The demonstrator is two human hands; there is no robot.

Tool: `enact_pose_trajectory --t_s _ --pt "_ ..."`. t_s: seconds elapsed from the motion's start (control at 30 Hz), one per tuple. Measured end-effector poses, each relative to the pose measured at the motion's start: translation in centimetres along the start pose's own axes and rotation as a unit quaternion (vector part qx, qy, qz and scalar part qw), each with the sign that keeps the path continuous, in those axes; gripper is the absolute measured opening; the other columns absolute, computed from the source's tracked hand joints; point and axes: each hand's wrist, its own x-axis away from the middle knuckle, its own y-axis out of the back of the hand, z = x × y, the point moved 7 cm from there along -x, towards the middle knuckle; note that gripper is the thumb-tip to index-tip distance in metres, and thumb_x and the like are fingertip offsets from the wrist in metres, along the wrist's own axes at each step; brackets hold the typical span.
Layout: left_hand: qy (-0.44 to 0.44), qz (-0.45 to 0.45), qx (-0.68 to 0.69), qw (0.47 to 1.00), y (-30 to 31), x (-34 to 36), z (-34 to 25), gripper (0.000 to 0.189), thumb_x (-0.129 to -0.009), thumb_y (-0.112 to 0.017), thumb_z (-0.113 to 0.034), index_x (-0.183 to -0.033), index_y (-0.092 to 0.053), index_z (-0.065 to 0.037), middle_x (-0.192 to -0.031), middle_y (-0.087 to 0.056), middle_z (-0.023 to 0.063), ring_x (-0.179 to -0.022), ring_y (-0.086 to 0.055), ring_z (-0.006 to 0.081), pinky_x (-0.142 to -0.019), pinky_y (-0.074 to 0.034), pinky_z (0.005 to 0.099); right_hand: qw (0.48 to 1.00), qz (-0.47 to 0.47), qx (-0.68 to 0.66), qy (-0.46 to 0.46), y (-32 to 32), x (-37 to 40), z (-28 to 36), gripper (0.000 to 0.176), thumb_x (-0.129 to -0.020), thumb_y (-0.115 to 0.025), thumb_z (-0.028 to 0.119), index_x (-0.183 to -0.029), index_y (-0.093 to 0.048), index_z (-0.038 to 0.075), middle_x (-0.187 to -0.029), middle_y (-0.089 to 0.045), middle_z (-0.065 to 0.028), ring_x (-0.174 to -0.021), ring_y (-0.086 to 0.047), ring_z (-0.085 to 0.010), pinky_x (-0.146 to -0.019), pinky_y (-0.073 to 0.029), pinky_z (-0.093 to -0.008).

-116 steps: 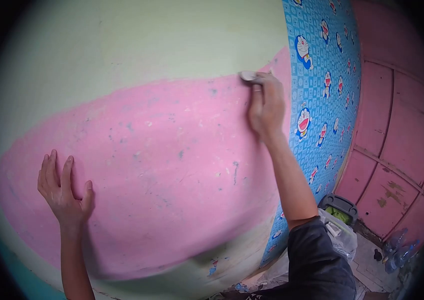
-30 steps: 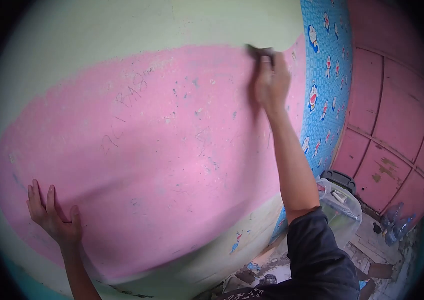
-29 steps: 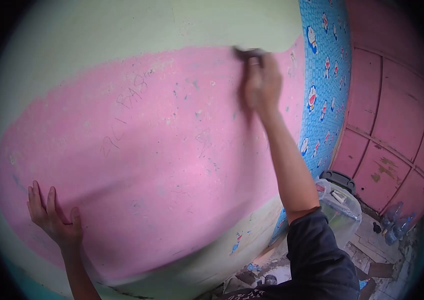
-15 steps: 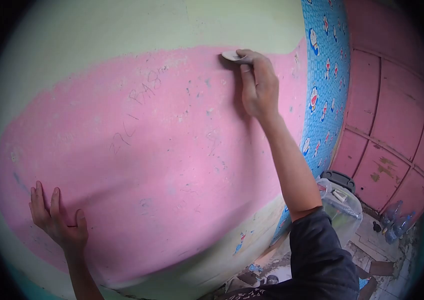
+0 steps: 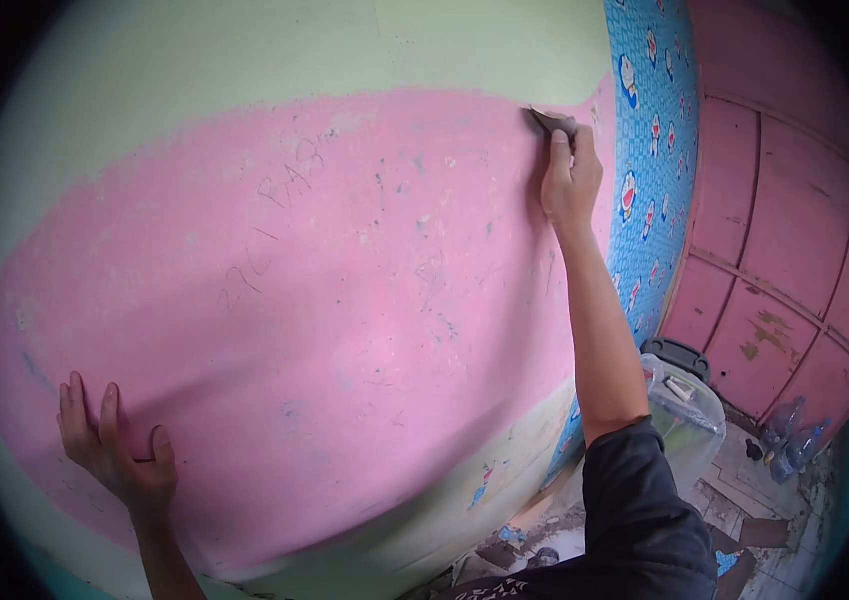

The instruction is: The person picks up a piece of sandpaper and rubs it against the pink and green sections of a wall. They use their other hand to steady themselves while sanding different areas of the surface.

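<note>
My right hand (image 5: pixel 571 180) pinches a folded, greyish piece of sheet (image 5: pixel 552 121) against the wall, near the upper edge of the pink painted area (image 5: pixel 344 290). The sheet looks like sandpaper, with its dark side partly showing. At the lower left, my left hand (image 5: pixel 116 445) rests on the pink surface with its fingers spread and holds nothing. Scribbled marks (image 5: pixel 292 180) and small chipped spots show across the pink paint. Pale green paint (image 5: pixel 244 45) lies above it.
Blue patterned wallpaper (image 5: pixel 649 150) borders the pink area on the right, beside a pink metal door (image 5: pixel 779 220). Below stand a clear plastic container (image 5: pixel 689 415) and plastic bottles (image 5: pixel 797 450). Loose board pieces (image 5: pixel 762 532) lie on the tiled floor.
My right hand has moved right along the upper pink edge with the sheet, closer to the wallpaper. My left hand has stayed nearly in place, slightly lower.
</note>
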Motion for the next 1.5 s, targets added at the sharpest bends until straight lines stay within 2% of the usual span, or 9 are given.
enact_pose_trajectory --t_s 0.4,0.53,0.73,0.93,1.03,1.13,1.27,1.47,1.5 --pt "0.0 0.0 0.006 1.0 -0.1 0.1 0.1 0.058 -0.101 -0.056 -0.05 -0.14 -0.062 -0.008 -0.159 -0.047 0.0244 -0.149 -0.04 0.0448 -0.12 -0.03 0.0606 0.999 -0.03 0.0 -0.026 -0.2 0.8 1.4 0.019 -0.103 -0.061 0.008 -0.119 -0.07 0.003 -0.121 -0.073 -0.0189 -0.114 -0.07 -0.0374 -0.099 -0.054 -0.0426" --pt "0.004 -0.014 0.031 0.999 -0.2 0.2 0.2 0.057 -0.101 -0.057 -0.049 -0.14 -0.062 -0.009 -0.159 -0.048 0.0238 -0.149 -0.04 0.0446 -0.12 -0.029 0.06 0.979 0.028 -0.02 0.199 -3.1 2.0 8.9 0.019 -0.1 -0.065 0.006 -0.118 -0.067 0.004 -0.121 -0.072 -0.0174 -0.115 -0.069 -0.0385 -0.098 -0.056 -0.0441" --pt "-0.001 -0.004 0.011 1.0 -0.1 0.1 0.0 0.057 -0.101 -0.056 -0.048 -0.142 -0.06 -0.008 -0.158 -0.049 0.0243 -0.148 -0.041 0.044 -0.12 -0.031 0.0595 0.999 -0.005 0.031 0.028 -0.6 0.1 3.1 0.017 -0.104 -0.059 0.007 -0.117 -0.068 0.004 -0.119 -0.072 -0.0197 -0.11 -0.069 -0.0391 -0.094 -0.055 -0.0441" --pt "-0.006 -0.028 0.031 0.999 0.0 0.2 0.1 0.054 -0.102 -0.058 -0.046 -0.142 -0.059 -0.01 -0.159 -0.048 0.023 -0.148 -0.041 0.0433 -0.12 -0.03 0.0594 0.982 0.038 -0.031 0.183 -2.6 2.0 9.9 0.017 -0.102 -0.064 0.01 -0.118 -0.068 0.005 -0.122 -0.072 -0.0198 -0.116 -0.068 -0.0395 -0.098 -0.054 -0.0455" --pt "-0.011 -0.039 0.028 0.999 0.1 0.1 -0.1 0.054 -0.102 -0.059 -0.044 -0.144 -0.058 -0.011 -0.159 -0.048 0.0224 -0.147 -0.042 0.043 -0.12 -0.03 0.0595 0.997 -0.023 -0.028 -0.074 0.3 1.7 2.1 0.02 -0.106 -0.057 0.013 -0.12 -0.069 0.005 -0.118 -0.074 -0.0196 -0.112 -0.07 -0.0372 -0.097 -0.054 -0.0447" --pt "-0.015 -0.044 0.026 0.999 0.2 0.1 -0.2 0.055 -0.102 -0.059 -0.045 -0.145 -0.057 -0.011 -0.158 -0.048 0.0223 -0.147 -0.042 0.0427 -0.119 -0.031 0.0595 0.996 -0.018 0.018 -0.086 -0.3 1.3 3.2 0.021 -0.107 -0.055 0.013 -0.12 -0.068 0.005 -0.118 -0.073 -0.0199 -0.111 -0.07 -0.0384 -0.097 -0.054 -0.0457" --pt "-0.011 -0.047 0.031 0.998 0.1 0.1 -0.2 0.054 -0.103 -0.059 -0.045 -0.144 -0.057 -0.011 -0.158 -0.048 0.0221 -0.147 -0.042 0.0421 -0.119 -0.031 0.0588 0.981 0.058 -0.054 0.175 -3.2 2.3 10.2 0.02 -0.103 -0.061 0.009 -0.121 -0.068 0.004 -0.125 -0.071 -0.0208 -0.116 -0.067 -0.0406 -0.102 -0.052 -0.0459" --pt "-0.007 -0.042 0.026 0.999 0.2 0.1 -0.2 0.053 -0.103 -0.058 -0.045 -0.144 -0.058 -0.01 -0.158 -0.049 0.0222 -0.147 -0.042 0.0419 -0.119 -0.032 0.0582 0.985 0.012 0.058 -0.16 0.9 0.8 -0.4 0.022 -0.106 -0.055 0.012 -0.121 -0.068 0.004 -0.122 -0.073 -0.0192 -0.11 -0.071 -0.0375 -0.097 -0.054 -0.045" --pt "-0.007 -0.042 0.025 0.999 0.2 0.1 -0.1 0.054 -0.103 -0.058 -0.045 -0.144 -0.058 -0.01 -0.158 -0.049 0.0221 -0.147 -0.042 0.042 -0.119 -0.032 0.0582 0.996 0.003 0.046 -0.078 0.3 0.6 1.2 0.022 -0.106 -0.055 0.013 -0.121 -0.068 0.004 -0.121 -0.073 -0.0193 -0.109 -0.071 -0.0378 -0.095 -0.055 -0.0447"
